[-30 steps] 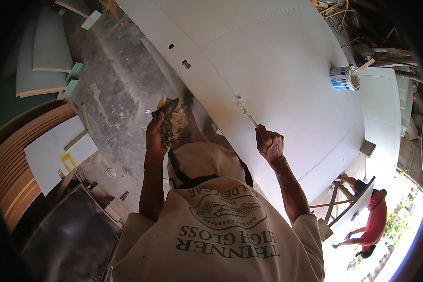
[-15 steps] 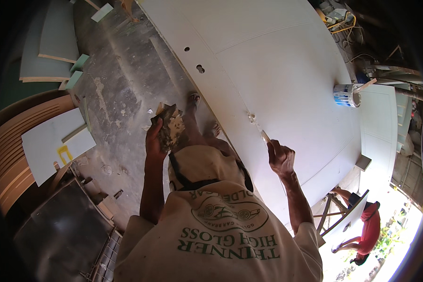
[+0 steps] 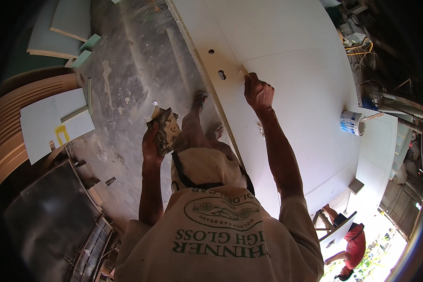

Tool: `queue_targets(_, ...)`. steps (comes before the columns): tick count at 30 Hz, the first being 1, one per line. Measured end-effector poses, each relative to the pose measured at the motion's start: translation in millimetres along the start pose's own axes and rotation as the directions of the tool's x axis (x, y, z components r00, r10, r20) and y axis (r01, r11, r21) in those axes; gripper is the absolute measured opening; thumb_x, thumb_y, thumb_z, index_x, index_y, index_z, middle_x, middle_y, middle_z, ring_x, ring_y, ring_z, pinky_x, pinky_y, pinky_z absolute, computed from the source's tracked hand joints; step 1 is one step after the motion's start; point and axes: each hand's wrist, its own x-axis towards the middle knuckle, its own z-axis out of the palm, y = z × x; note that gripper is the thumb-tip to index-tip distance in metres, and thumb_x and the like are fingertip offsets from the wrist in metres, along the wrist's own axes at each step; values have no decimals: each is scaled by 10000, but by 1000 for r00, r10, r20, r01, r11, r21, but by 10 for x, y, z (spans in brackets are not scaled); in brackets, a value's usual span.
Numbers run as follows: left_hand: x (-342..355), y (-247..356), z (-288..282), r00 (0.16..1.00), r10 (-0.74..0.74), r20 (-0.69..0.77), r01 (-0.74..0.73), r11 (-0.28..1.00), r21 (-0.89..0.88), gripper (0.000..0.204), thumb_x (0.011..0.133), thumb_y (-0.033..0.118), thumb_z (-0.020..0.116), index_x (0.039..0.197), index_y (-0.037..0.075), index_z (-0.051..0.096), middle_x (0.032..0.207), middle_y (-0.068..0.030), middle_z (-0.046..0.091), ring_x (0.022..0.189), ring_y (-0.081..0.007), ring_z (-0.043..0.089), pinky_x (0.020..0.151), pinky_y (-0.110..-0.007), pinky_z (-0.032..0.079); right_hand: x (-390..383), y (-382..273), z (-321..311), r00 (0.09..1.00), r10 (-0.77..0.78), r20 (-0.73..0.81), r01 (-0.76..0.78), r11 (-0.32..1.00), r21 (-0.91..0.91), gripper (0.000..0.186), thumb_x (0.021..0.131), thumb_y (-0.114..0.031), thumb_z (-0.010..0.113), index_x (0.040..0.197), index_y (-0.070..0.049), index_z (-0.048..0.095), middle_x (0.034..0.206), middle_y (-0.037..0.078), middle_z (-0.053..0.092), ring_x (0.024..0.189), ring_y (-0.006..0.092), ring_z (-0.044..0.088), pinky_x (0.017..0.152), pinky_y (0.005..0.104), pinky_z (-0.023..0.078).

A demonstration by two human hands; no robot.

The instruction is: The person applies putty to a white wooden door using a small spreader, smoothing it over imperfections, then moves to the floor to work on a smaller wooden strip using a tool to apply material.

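Observation:
My left hand (image 3: 151, 143), off the panel's left edge, grips a ragged, putty-crusted board (image 3: 167, 130) over the floor and my legs. My right hand (image 3: 259, 94) is closed on a putty knife (image 3: 243, 69), whose pale blade is at a seam on the large white panel (image 3: 305, 94), just right of two dark cut-out holes. A streak of pale putty (image 3: 260, 129) lies on the panel below that hand, beside my forearm.
A paint can (image 3: 350, 123) with a stick stands at the panel's right. Cables and clutter (image 3: 357, 44) lie beyond. A person in red (image 3: 355, 246) works at another board at lower right. Stacked boards (image 3: 68, 21), slatted brown panels and a dark sheet (image 3: 47, 211) are at left.
My right hand and knife have moved up and slightly left along the panel to near the cut-out holes, leaving the putty streak below. The view has shifted; my left hand still holds the board.

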Motion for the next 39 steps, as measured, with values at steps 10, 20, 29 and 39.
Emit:
queue_targets(10,75,-16,111,999,-16,-32,15,1000,-13,429,1086,255,595,1422,-11,567,1274,-106,710,1100,-216,729,939,-387,601,203,-47,122,998,29,56,-28,999,-21,143,1015,-229,650,942,-106,645,588,166,658,555,399,691,507,497,555)
queue_targets(20,151,-110,211,999,-41,-9,42,998,54,413,1086,252,598,1391,-27,581,1239,-116,727,1056,-218,750,916,-374,618,-519,54,-454,994,-17,109,21,999,-31,140,995,-202,693,907,-111,634,495,98,540,423,342,573,416,437,470)
queue_targets(29,124,-219,410,994,-109,12,108,988,108,416,1077,248,606,1392,-24,587,1249,-128,731,1078,-228,747,925,-386,617,-1591,119,-1123,986,-9,168,2,999,44,135,963,-57,694,1010,-80,570,530,37,491,390,266,506,378,403,391)
queue_targets(39,120,-282,561,980,-149,133,136,985,102,408,1081,231,593,1416,-2,583,1299,-134,717,1130,-248,736,978,-423,602,-2690,217,-1558,982,48,184,-56,998,42,376,933,-12,720,1254,-74,535,613,57,572,440,256,552,410,402,416)
